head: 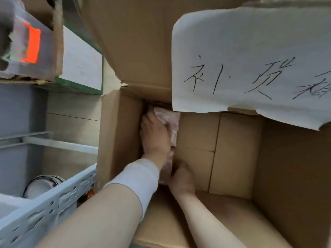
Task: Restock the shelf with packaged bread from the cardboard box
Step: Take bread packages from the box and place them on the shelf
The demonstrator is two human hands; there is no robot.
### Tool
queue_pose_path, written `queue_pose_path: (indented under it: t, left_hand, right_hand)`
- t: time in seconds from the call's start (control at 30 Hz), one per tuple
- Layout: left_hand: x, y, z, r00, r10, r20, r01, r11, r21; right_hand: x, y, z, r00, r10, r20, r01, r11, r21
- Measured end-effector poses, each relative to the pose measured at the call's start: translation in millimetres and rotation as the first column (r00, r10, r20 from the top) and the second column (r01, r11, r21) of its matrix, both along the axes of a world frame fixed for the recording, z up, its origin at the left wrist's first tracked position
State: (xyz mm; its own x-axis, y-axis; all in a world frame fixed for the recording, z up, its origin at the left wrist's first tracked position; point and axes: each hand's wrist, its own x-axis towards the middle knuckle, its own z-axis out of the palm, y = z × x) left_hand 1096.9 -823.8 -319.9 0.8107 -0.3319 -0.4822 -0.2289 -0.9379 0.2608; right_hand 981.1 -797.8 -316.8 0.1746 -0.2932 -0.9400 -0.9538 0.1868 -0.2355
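Both my hands reach down into a large open cardboard box [236,154]. A pale, pinkish packaged bread [170,120] lies against the box's left inner wall. My left hand [155,135] lies over the far part of the package, fingers curled round its edge. My right hand [180,178] grips the near end of the same package, low in the box. Most of the package is hidden under my hands. The grey metal shelf [48,199] stands to the left of the box.
A white paper sheet [250,56] with handwritten characters is stuck on the box's raised far flap. On the left, a carton with an orange label [32,43] sits on an upper shelf. A round metal lid [44,185] lies on a lower level.
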Motion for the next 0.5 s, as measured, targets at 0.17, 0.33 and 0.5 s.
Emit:
queue_pose_path:
  t: [0.17, 0.33, 0.5]
  left_hand:
    - [2, -3, 14, 0.956, 0.227, -0.184, -0.257, 0.953, -0.161]
    - [11, -10, 54, 0.914, 0.263, -0.308, -0.299, 0.951, -0.078]
    - [-6, 22, 132, 0.914, 0.199, -0.354, -0.252, 0.961, -0.11]
  right_hand:
    - [-14, -4, 15, 0.989, -0.144, -0.037, 0.146, 0.987, 0.067]
    - [-73, -46, 67, 0.913, -0.385, -0.131, 0.392, 0.92, 0.026]
    - [-126, -75, 144, 0.872, -0.487, -0.04, 0.487, 0.873, -0.025]
